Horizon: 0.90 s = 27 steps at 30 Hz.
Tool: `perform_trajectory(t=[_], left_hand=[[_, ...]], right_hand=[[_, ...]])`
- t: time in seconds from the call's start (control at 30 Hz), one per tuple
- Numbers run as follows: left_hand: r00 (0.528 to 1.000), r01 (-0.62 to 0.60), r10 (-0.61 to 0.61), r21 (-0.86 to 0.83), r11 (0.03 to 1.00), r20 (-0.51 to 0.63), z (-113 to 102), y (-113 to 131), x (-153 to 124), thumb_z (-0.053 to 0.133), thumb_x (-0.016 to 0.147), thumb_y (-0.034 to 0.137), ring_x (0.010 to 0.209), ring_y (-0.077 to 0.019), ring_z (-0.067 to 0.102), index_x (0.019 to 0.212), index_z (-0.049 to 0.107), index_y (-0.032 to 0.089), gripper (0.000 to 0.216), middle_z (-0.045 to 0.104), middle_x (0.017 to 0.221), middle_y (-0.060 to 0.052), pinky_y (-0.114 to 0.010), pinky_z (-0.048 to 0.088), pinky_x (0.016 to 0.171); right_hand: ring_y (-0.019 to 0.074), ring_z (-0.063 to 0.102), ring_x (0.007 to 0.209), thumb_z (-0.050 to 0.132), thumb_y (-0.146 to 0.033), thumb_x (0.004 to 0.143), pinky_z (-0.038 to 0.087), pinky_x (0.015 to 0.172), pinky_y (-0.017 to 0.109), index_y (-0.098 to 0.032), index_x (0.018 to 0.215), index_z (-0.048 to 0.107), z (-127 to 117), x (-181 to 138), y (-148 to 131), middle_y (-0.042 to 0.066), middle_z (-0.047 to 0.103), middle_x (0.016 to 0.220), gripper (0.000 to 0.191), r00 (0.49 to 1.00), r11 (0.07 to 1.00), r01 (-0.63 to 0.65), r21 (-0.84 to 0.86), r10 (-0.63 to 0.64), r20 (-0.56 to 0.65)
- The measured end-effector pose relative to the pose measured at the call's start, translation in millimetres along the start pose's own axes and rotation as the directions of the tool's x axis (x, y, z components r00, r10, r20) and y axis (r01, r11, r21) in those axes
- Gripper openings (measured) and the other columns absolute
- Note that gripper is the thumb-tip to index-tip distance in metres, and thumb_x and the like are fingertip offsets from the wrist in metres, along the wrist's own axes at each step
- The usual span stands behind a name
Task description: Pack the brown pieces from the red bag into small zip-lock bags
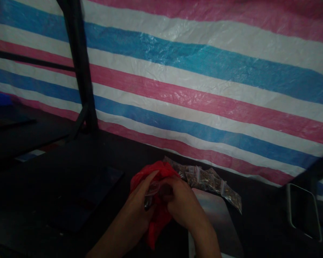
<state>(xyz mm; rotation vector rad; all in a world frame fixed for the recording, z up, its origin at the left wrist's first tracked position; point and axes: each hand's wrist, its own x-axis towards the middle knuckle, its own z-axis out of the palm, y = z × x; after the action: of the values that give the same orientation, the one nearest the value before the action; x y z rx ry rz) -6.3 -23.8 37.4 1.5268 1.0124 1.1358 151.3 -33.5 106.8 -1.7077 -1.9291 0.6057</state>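
A crumpled red plastic bag (161, 215) lies on the dark table, bunched beneath and around both hands. My left hand (138, 211) curls round a small clear plastic bag (154, 187) whose rounded mouth stands open toward the right. My right hand (181, 202) is over the red bag beside that mouth, its fingers drawn together; what they hold, if anything, is too dark to make out. Just beyond the right hand lie several clear zip bags (204, 178) with brown, dry-looking bits inside. A flat silver plate with rounded corners (214, 211) sits under and beside my right forearm.
A phone (304, 211) lies at the far right. On the left, a dark flat panel (88, 200) rests on the black tabletop (24, 208). A black metal post (82, 68) rises before the striped plastic sheet (193, 86) behind the table.
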Motion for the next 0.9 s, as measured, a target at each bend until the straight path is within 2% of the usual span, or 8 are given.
perform_trajectory(t=[0.1, 0.27, 0.47, 0.6, 0.73, 0.9], left_hand=[[1.000, -0.017, 0.017, -0.002, 1.000, -0.023, -2.0, -2.6, 0.3, 0.063, 0.079, 0.012, 0.135, -0.0287, 0.066, 0.154, 0.052, 0.029, 0.077, 0.065, 0.151, -0.009, -0.052, 0.050, 0.119], [0.997, -0.033, 0.036, 0.045, 0.998, -0.074, -2.0, -9.9, -0.1, 0.063, 0.078, 0.011, 0.129, -0.0290, 0.069, 0.150, 0.056, 0.031, 0.076, 0.069, 0.142, -0.009, -0.054, 0.052, 0.116], [0.996, -0.045, 0.047, 0.031, 0.999, -0.082, 1.2, -13.0, 1.5, 0.060, 0.079, 0.009, 0.136, -0.0294, 0.065, 0.153, 0.051, 0.030, 0.078, 0.064, 0.150, -0.011, -0.054, 0.051, 0.117], [0.996, -0.037, 0.042, 0.067, 0.997, -0.082, 0.3, -11.9, 1.2, 0.060, 0.084, 0.014, 0.143, -0.0307, 0.058, 0.154, 0.048, 0.031, 0.073, 0.057, 0.157, -0.011, -0.058, 0.046, 0.120], [0.995, -0.068, 0.074, 0.089, 0.994, -0.064, -1.0, -15.4, 0.6, 0.060, 0.090, 0.019, 0.144, -0.0303, 0.057, 0.155, 0.046, 0.031, 0.068, 0.058, 0.157, -0.010, -0.059, 0.042, 0.123], [0.994, -0.063, 0.069, 0.061, 0.996, -0.084, -0.6, -24.6, 3.4, 0.065, 0.090, 0.024, 0.141, -0.0314, 0.060, 0.153, 0.048, 0.029, 0.065, 0.061, 0.153, -0.011, -0.058, 0.044, 0.121]], right_hand=[[0.0229, 0.074, 0.103, 0.056, 0.007, 0.069, 0.051, 0.088, 0.030, -0.025, 0.102, 0.081, 1.9, 1.0, 4.8, 0.003, 0.082, 0.107, 0.052, 1.000, 0.997, 0.018, 0.071, -0.019, 0.016], [0.0245, 0.072, 0.112, 0.059, 0.002, 0.075, 0.051, 0.097, 0.034, -0.026, 0.113, 0.080, 5.2, 2.0, 15.2, 0.004, 0.080, 0.116, 0.051, 1.000, 0.987, 0.007, 0.160, -0.009, 0.009], [0.0272, 0.065, 0.122, 0.057, 0.005, 0.069, 0.046, 0.106, 0.041, -0.026, 0.109, 0.079, 2.9, 0.3, 12.3, 0.004, 0.078, 0.117, 0.056, 0.998, 0.997, 0.053, 0.060, -0.052, -0.028], [0.0282, 0.064, 0.120, 0.059, 0.003, 0.073, 0.043, 0.107, 0.045, -0.023, 0.110, 0.077, -6.3, -2.1, 8.2, 0.006, 0.077, 0.119, 0.049, 0.996, 0.999, 0.025, 0.041, -0.021, -0.082], [0.0287, 0.064, 0.123, 0.060, 0.001, 0.075, 0.042, 0.109, 0.045, -0.024, 0.112, 0.077, -8.1, -6.4, 0.6, 0.006, 0.076, 0.122, 0.048, 1.000, 0.998, 0.025, 0.063, -0.025, -0.010], [0.0304, 0.065, 0.120, 0.056, 0.004, 0.070, 0.045, 0.103, 0.043, -0.019, 0.101, 0.079, 2.7, -6.3, -10.3, 0.011, 0.076, 0.123, 0.045, 1.000, 0.992, -0.020, -0.121, 0.021, 0.012]])
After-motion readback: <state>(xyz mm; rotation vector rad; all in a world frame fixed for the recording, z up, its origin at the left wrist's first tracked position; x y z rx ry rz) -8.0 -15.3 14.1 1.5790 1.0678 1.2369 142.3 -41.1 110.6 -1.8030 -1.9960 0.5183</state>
